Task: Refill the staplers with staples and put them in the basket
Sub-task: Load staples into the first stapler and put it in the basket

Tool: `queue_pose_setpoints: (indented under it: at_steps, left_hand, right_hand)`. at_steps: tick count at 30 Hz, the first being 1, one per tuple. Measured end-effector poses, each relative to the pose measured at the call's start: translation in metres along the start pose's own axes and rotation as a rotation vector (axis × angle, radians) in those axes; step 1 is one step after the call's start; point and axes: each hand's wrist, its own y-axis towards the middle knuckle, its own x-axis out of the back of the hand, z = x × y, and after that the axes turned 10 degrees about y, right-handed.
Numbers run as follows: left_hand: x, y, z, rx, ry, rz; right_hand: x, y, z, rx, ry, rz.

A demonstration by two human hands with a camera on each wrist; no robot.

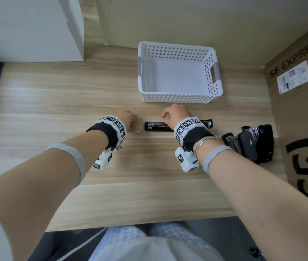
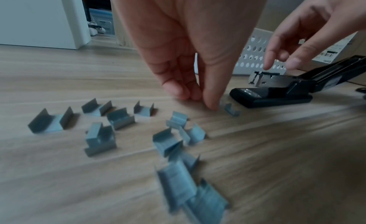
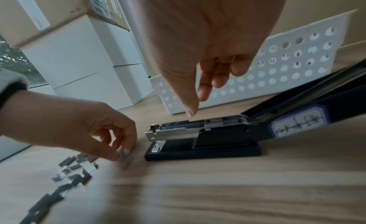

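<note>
We have our left hand (image 1: 125, 119) down on the counter (image 1: 55, 102), fingers (image 2: 211, 100) curled together with the tips pressed to the wood right beside a short staple strip (image 2: 231, 110). In the right wrist view something grey and blurred sits at those fingertips, so we cannot tell whether a strip is already pinched or only being reached for. The coming move turns on one relation: the open stapler (image 1: 158, 126) lies at about 3 o'clock from the left fingers, just beside them, its long axis running 9 to 3 across the counter with the bare metal magazine (image 3: 178, 128) at the 9 o'clock end, facing the left hand. Our left hand is therefore the nearer one to feed a strip in. Our right hand (image 1: 175, 114) hovers over the stapler's middle, fingers relaxed and spread, holding nothing that we can see, though whether a fingertip touches the magazine is unclear. The loose staples (image 2: 103, 127) lie scattered at 7 o'clock of the left fingers in the left wrist view; in the head view our left wrist hides all but one piece. The basket (image 1: 179, 98) stands at 12 o'clock of the right hand with nothing inside, and more staplers (image 1: 251, 144) are heaped at 3 o'clock, too tangled to count. The open stapler's lid is cut off behind our right wrist.
</note>
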Motion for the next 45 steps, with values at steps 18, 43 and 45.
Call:
queue_pose_setpoints:
  at_steps: [18, 43, 45]
  left_hand:
    - [0.032, 0.005, -0.035, -0.065, -0.427, -0.039]
    - [0.019, 0.009, -0.039, -0.12, -0.17, -0.007]
    - [0.018, 0.01, -0.037, -0.108, -0.181, -0.002]
  right_hand:
    - [0.006, -0.003, 0.01, 0.108, 0.194, -0.016]
    - [-0.008, 0.003, -0.007, 0.077, -0.044, 0.085]
    - [-0.009, 0.005, -0.007, 0.065, 0.003, 0.077]
